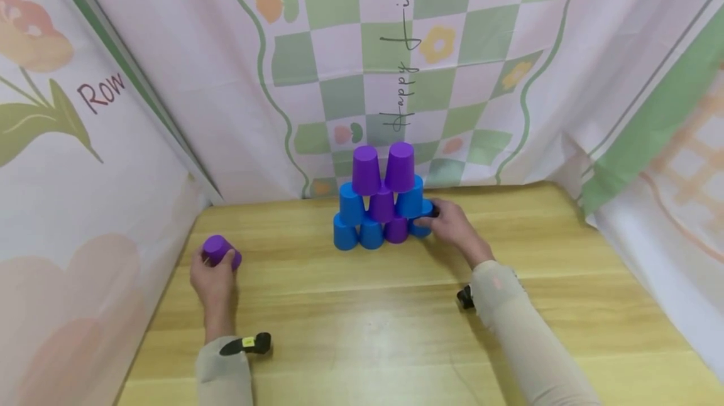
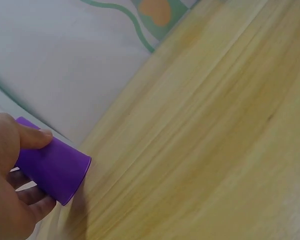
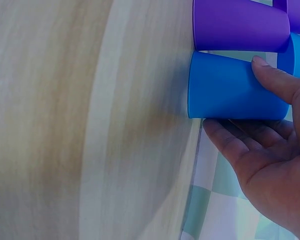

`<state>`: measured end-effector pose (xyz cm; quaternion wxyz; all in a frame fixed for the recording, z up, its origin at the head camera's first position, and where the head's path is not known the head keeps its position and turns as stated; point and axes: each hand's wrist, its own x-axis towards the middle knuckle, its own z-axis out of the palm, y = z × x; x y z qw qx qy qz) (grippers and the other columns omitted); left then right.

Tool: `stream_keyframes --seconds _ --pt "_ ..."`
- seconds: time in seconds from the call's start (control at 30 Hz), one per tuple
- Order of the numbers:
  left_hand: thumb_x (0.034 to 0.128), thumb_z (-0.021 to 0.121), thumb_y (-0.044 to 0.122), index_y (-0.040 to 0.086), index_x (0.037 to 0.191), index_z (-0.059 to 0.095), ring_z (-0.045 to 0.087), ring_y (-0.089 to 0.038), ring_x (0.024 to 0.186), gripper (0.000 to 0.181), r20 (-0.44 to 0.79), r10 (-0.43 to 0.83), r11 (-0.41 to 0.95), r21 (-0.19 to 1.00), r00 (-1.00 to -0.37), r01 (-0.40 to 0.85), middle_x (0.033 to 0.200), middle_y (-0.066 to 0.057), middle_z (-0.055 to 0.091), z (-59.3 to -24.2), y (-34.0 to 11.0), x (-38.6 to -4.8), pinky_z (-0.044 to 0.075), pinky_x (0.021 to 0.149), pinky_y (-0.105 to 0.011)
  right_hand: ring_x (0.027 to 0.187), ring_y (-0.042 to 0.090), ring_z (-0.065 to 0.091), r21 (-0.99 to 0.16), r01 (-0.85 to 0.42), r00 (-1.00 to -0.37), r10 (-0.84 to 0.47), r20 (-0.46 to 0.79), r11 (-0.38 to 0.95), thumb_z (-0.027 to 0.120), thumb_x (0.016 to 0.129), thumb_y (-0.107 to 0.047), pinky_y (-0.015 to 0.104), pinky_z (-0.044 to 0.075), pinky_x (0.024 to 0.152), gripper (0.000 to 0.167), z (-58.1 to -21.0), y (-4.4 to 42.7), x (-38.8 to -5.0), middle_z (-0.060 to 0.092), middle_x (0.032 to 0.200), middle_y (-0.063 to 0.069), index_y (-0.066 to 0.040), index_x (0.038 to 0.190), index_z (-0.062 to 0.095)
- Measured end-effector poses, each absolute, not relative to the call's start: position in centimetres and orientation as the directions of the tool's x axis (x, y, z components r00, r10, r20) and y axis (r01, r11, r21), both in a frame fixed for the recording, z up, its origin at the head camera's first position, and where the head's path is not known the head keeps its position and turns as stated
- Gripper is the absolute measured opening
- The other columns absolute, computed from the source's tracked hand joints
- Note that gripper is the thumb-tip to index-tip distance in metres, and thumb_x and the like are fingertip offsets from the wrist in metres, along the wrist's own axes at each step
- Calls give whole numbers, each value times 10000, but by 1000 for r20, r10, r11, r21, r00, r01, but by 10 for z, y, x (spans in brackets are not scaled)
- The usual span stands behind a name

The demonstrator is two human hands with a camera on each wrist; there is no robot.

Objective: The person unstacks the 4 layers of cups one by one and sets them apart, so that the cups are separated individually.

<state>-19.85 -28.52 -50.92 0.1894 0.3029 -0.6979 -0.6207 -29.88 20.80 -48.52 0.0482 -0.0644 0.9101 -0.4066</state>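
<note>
At the table's left side my left hand (image 1: 212, 280) grips a purple cup (image 1: 217, 250), tilted, with the thumb across its side. The left wrist view shows the cup's wide rim turned away from the palm. A pyramid of upside-down cups stands at the back: a bottom row of several blue and purple cups, then blue, purple (image 1: 381, 206) and blue, then two purple cups (image 1: 366, 170) side by side on top. My right hand (image 1: 452, 227) holds the bottom row's right-end blue cup (image 3: 230, 87), thumb on its front and fingers along its outer side.
The wooden table (image 1: 362, 324) ends at a checkered curtain (image 1: 390, 48) close behind the pyramid. White printed curtains hang on the left and right. Each sleeve carries a black wrist camera (image 1: 257, 343).
</note>
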Motion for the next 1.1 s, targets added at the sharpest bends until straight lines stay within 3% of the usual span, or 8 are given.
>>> stream_keyframes --seconds 0.4,0.7,1.1 --pt "986 669 7 70 1610 347 435 -399 1494 705 -137 -638 8 983 -758 -184 1632 -241 404 -510 -280 -195 434 1206 -510 1124 382 667 -742 -89 -986 -163 -27 664 757 966 -276 572 551 1028 455 -484 207 -298 707 1232 236 20 1291 640" --pt "986 668 6 35 1616 315 377 -450 1519 722 -110 -633 69 978 -766 -198 1650 -278 354 -507 -280 -196 340 1252 -572 1090 361 665 -738 -91 -987 -157 -21 669 751 970 -267 562 556 1012 418 -486 208 -297 711 1203 223 14 1262 645" --pt "986 619 -53 43 1623 304 335 -422 1549 716 -113 -627 37 984 -771 -174 1677 -251 318 -506 -278 -195 338 1255 -548 1088 357 664 -741 -92 -987 -160 -21 665 748 974 -279 559 559 1007 426 -486 209 -298 709 1208 217 9 1270 642"
